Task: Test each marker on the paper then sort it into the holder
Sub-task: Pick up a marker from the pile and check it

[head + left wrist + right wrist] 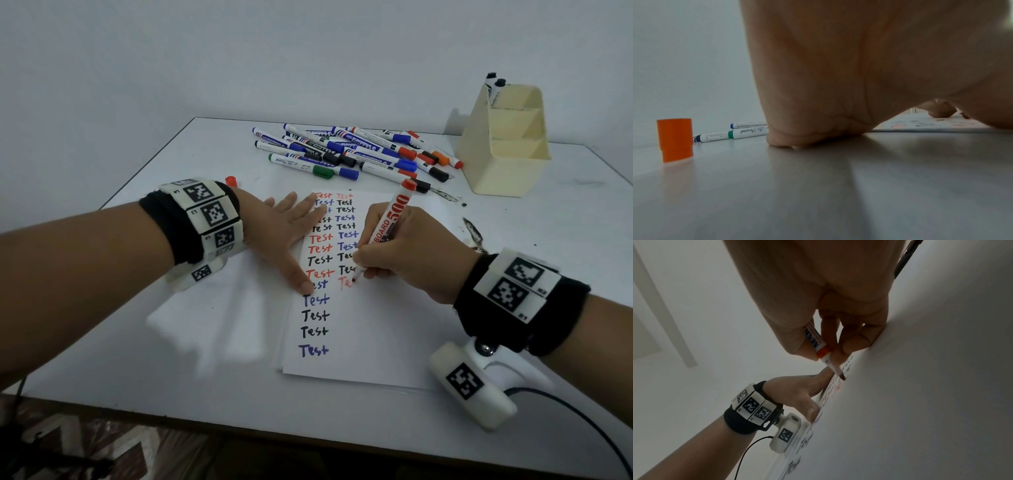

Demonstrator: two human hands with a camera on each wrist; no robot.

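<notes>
1. Nearest the camera on the pale grey table point(102, 342), a white sheet of paper point(359, 342) lies covered in two columns of the handwritten word "Test" in black, blue and red ink.
2. At mid-sheet, the right hand point(404, 253) has its fingers curled around an uncapped red-ended white whiteboard marker point(390, 222), its tip touching the paper at an unfinished red word in the right column.
3. Beside it, the left hand point(281, 233) lies flat with fingers straight and spread, pressing down the sheet's left edge; the thumb point(301, 281) reaches toward the marker tip.
4. Behind the left wrist, a loose orange-red plastic marker cap point(675, 139) stands upright on the table, apart from the paper.
5. Farther back, a heap of capped whiteboard markers point(349, 150) with blue, black, red, orange and green caps lies just beyond the sheet's top edge.
6. At the far right, a cream plastic desk holder point(507, 161) with stepped compartments stands beside the heap; two black-capped markers point(495, 84) stand in its rear compartment.
</notes>
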